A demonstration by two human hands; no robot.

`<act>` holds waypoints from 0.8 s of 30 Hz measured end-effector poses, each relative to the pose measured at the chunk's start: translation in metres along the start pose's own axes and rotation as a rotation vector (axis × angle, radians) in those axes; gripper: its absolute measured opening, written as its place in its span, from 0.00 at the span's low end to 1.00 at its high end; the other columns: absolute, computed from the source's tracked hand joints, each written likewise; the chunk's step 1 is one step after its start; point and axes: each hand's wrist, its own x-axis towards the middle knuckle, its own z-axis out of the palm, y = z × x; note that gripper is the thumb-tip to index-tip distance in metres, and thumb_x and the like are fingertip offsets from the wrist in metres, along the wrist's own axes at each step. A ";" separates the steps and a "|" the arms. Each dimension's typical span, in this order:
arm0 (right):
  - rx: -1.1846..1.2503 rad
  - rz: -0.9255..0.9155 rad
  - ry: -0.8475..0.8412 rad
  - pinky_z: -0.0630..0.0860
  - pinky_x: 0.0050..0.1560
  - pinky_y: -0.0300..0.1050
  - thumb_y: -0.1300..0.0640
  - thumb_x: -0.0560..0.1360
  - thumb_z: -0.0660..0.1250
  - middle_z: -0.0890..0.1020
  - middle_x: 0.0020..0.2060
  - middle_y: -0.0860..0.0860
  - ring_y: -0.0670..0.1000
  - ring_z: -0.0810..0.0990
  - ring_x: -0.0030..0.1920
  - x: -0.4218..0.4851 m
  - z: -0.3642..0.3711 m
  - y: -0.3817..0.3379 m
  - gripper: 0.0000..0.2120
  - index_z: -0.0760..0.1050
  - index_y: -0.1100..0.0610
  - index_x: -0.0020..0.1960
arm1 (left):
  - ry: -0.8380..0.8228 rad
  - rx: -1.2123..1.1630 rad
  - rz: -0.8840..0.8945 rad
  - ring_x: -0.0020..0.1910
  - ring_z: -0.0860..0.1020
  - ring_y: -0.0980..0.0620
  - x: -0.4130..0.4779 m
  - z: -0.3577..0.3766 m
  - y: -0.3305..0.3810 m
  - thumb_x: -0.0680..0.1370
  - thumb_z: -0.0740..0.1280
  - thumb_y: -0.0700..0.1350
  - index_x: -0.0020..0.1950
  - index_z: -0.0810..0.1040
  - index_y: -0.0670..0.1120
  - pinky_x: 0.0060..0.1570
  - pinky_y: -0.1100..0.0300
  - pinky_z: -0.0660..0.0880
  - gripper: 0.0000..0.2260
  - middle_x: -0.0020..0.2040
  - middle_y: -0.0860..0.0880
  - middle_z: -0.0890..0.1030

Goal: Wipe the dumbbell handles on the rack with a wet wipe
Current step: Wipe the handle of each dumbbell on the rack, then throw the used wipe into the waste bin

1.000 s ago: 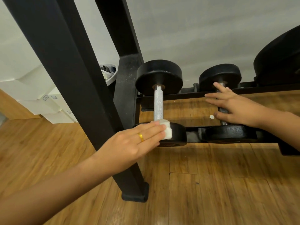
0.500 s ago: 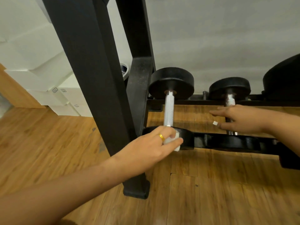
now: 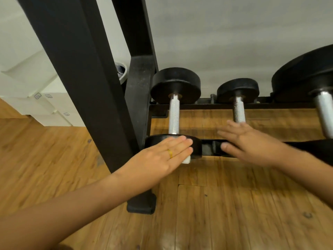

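Handle of the leftmost dumbbell (image 3: 174, 116) runs straight away from the left hand (image 3: 162, 156), whose flat fingers press the wet wipe (image 3: 186, 160) onto its near plate (image 3: 196, 147); the right hand (image 3: 252, 141), spread and empty, is at the next handle (image 3: 239, 112).

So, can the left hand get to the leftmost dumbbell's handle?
Probably yes. The left hand lies flat on the near weight, wet wipe under it, and the handle just beyond is bare.
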 end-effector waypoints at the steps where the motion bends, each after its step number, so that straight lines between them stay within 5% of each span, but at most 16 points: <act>1: -0.039 -0.022 0.072 0.49 0.76 0.47 0.37 0.82 0.45 0.65 0.77 0.45 0.48 0.53 0.80 -0.008 0.009 -0.004 0.29 0.63 0.48 0.78 | 0.003 -0.017 -0.028 0.78 0.67 0.44 -0.006 0.001 -0.003 0.71 0.74 0.30 0.78 0.69 0.39 0.76 0.48 0.62 0.36 0.78 0.40 0.69; 4: -0.180 -0.022 0.250 0.56 0.77 0.54 0.42 0.82 0.45 0.71 0.74 0.51 0.53 0.60 0.79 -0.023 0.030 -0.002 0.28 0.70 0.53 0.74 | 0.043 -0.047 -0.074 0.78 0.66 0.44 -0.010 0.007 -0.006 0.72 0.73 0.31 0.78 0.68 0.40 0.75 0.46 0.64 0.35 0.78 0.40 0.68; 9: -0.312 -0.083 0.391 0.55 0.77 0.66 0.54 0.79 0.58 0.63 0.78 0.57 0.59 0.54 0.80 -0.048 0.074 0.004 0.29 0.59 0.57 0.79 | 0.075 -0.091 -0.089 0.80 0.63 0.43 -0.011 0.020 0.000 0.76 0.71 0.32 0.79 0.64 0.40 0.77 0.44 0.63 0.33 0.79 0.40 0.67; 15: -0.353 -0.111 0.511 0.52 0.77 0.64 0.52 0.78 0.61 0.65 0.77 0.58 0.61 0.58 0.79 -0.043 0.085 0.008 0.30 0.63 0.59 0.78 | 0.161 -0.172 -0.194 0.79 0.66 0.46 -0.003 0.015 -0.009 0.82 0.61 0.38 0.77 0.70 0.39 0.77 0.50 0.64 0.22 0.77 0.41 0.70; 20: -0.370 -0.127 0.524 0.52 0.77 0.63 0.52 0.77 0.60 0.66 0.76 0.58 0.62 0.60 0.78 -0.045 0.085 0.010 0.30 0.64 0.59 0.78 | 0.043 0.016 0.104 0.75 0.71 0.43 0.026 0.019 0.022 0.75 0.71 0.35 0.74 0.74 0.39 0.76 0.47 0.62 0.26 0.74 0.39 0.75; 24: -0.331 -0.143 0.527 0.53 0.77 0.63 0.52 0.78 0.58 0.66 0.77 0.58 0.61 0.60 0.78 -0.046 0.084 0.009 0.29 0.64 0.59 0.78 | 0.067 -0.006 -0.007 0.75 0.71 0.44 0.010 0.007 0.000 0.75 0.68 0.33 0.75 0.73 0.39 0.75 0.48 0.64 0.27 0.74 0.40 0.74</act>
